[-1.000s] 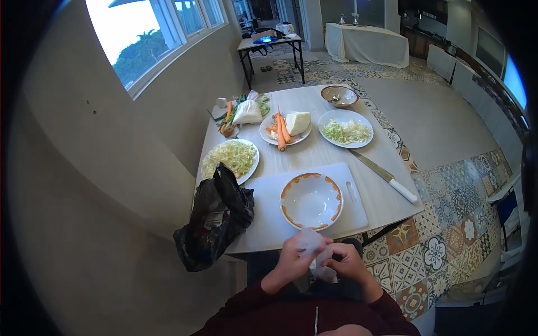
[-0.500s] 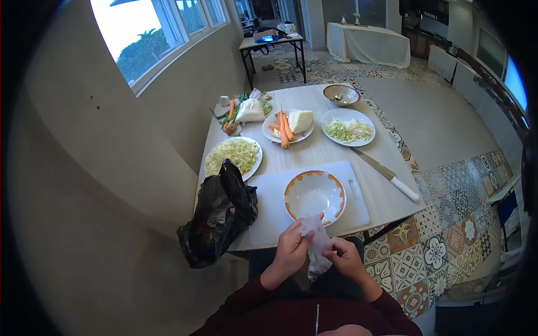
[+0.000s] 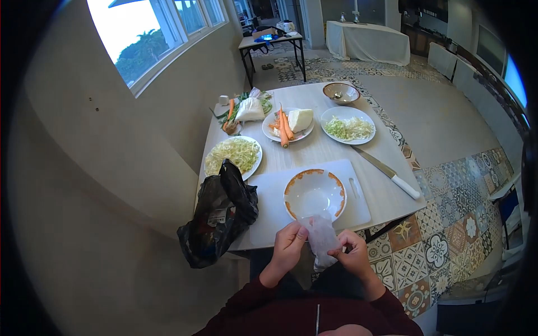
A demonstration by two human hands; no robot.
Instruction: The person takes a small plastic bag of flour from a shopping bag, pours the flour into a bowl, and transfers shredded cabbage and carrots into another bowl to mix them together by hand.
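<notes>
Between my two hands hangs a small translucent plastic bag (image 3: pixel 323 244), close to my body at the table's front edge. My left hand (image 3: pixel 288 252) pinches its upper left side, thumb on top. On its right side my right hand (image 3: pixel 353 253) grips it with bent fingers. What the bag holds is too blurred to make out. Just beyond it stands a white bowl (image 3: pixel 315 193) with an orange patterned rim, its near edge partly covered by the bag. The bowl rests on a white cutting board (image 3: pixel 268 206).
A black plastic bag (image 3: pixel 216 221) sits at the left edge beside a plate of shredded cabbage (image 3: pixel 234 157). Farther back are carrots (image 3: pixel 286 131), a cabbage piece (image 3: pixel 301 119), another plate of shreds (image 3: pixel 348 129) and a brown-rimmed bowl (image 3: pixel 341 93). A knife (image 3: pixel 386 171) lies on the right.
The plastic bag looks wider and more spread out now. My right hand has shifted slightly right and up, and my left hand has moved a little along the bag's edge.
</notes>
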